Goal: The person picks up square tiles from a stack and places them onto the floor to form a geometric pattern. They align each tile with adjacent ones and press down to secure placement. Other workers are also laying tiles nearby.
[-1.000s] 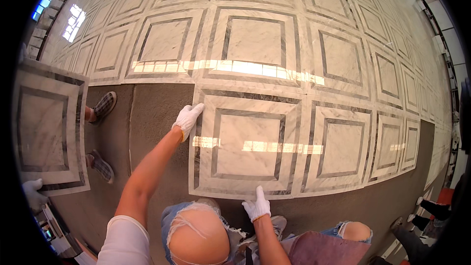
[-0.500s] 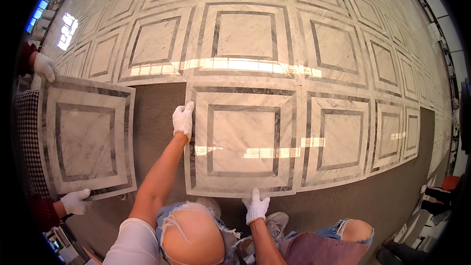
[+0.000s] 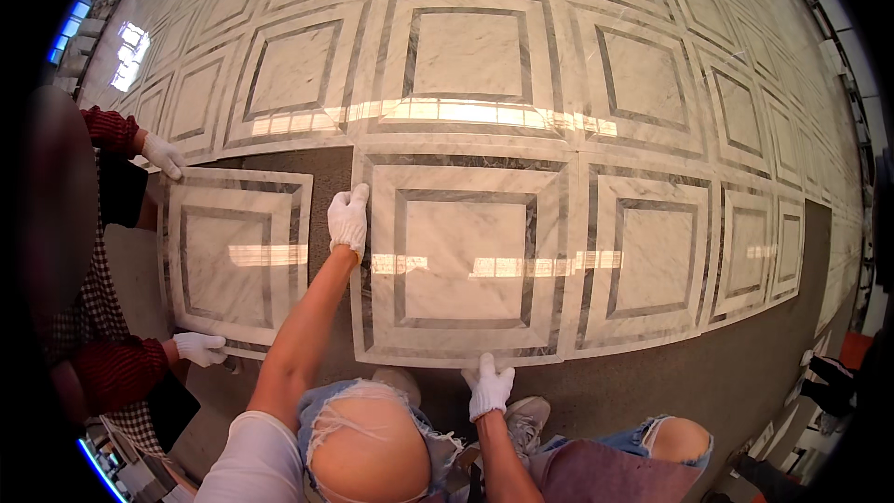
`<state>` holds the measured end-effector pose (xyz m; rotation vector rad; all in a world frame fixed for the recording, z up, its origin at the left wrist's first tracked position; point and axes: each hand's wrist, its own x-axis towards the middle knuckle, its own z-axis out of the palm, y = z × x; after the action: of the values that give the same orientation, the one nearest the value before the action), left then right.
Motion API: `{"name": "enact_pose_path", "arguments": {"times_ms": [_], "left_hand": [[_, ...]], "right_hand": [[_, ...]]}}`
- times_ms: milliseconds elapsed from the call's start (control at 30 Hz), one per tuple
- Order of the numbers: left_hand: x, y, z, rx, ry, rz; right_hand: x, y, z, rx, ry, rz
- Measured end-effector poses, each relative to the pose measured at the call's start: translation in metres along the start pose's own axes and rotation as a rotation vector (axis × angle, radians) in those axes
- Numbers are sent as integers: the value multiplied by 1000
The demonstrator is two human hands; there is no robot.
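White knit gloves, pale short sleeve, torn blue jeans (frayed white at the knees), light shoes.

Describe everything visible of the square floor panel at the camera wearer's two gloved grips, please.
The marble-look square panel is glossy, creamy white with grey veining, with two nested darker grey square bands. It lies face up, bright reflections crossing its middle. Similar panels adjoin its far and right sides; grey ground shows beyond its left and near edges. The left grip touches its left edge; the right grip, its near edge.
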<state>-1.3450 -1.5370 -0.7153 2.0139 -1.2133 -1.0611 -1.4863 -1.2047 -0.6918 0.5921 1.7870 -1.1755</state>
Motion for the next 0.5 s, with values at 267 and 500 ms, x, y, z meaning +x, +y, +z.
{"name": "enact_pose_path", "arguments": {"times_ms": [267, 500], "left_hand": [[7, 13, -14, 235, -167, -44], [17, 24, -19, 580, -214, -12]], "right_hand": [[1, -6, -2, 2, 7, 105], [4, 1, -1, 13, 24, 82]]}}
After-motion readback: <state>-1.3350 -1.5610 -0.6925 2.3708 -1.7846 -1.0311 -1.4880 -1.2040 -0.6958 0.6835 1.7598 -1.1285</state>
